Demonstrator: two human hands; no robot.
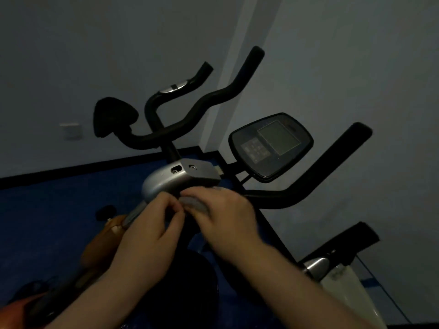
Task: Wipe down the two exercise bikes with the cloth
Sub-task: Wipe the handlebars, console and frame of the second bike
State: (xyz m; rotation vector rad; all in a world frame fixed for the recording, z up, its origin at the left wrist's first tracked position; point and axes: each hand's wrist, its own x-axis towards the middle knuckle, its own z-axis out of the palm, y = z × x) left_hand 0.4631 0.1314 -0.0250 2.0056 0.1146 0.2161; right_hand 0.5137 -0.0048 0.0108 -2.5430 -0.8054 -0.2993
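While the black-handled exercise bike with the silver metal stem housing (pixel 175 179) and its neighbour with the dark oval console (pixel 270 146) look barely started, both hands, left (pixel 147 233) and right (pixel 225 222), pinch the small grey cloth (pixel 193 204) bunched beneath that housing.

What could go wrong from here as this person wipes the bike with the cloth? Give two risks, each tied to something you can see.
1. Both hands, left hand and right hand, bunch the small cloth under the silver housing; fingers might catch its edge or screw recesses.
2. The room is dim, so patches on the black handlebars or console could be missed.
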